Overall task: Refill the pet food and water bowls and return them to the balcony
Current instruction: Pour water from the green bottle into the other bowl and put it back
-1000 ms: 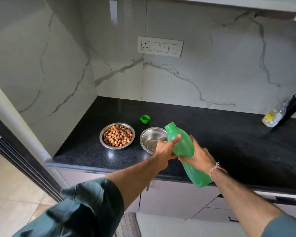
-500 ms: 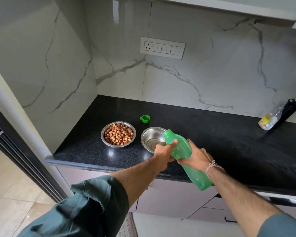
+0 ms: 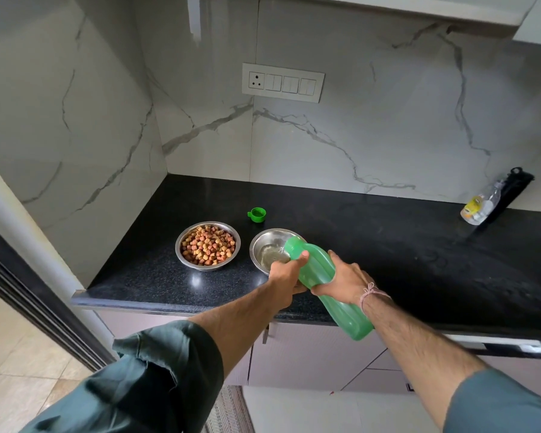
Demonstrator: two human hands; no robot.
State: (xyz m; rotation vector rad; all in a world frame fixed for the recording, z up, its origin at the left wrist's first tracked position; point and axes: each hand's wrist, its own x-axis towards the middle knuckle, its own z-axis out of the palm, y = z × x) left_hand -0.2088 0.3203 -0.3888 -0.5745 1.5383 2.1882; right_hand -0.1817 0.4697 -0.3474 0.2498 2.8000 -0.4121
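Both my hands hold a green plastic bottle (image 3: 319, 270), tipped with its open mouth over a steel water bowl (image 3: 264, 245) on the black counter. Water lies in the bottom of that bowl. My left hand (image 3: 283, 271) grips the bottle near its neck, thumb on top. My right hand (image 3: 341, 276) wraps round the bottle's middle. To the left stands a second steel bowl (image 3: 207, 245) full of brown and orange kibble. The bottle's green cap (image 3: 256, 214) lies on the counter behind the bowls.
The black counter (image 3: 403, 245) runs to the right, with a clear plastic bottle (image 3: 478, 204) and a black bottle (image 3: 512, 189) leaning on the marble wall. A switch panel (image 3: 283, 82) is on the wall. Cabinet fronts (image 3: 310, 354) sit below; a dark door frame (image 3: 38, 304) stands left.
The bottle has tipped lower, its mouth coming down over the water bowl, and water now shows in the bowl. Both hands kept their hold.
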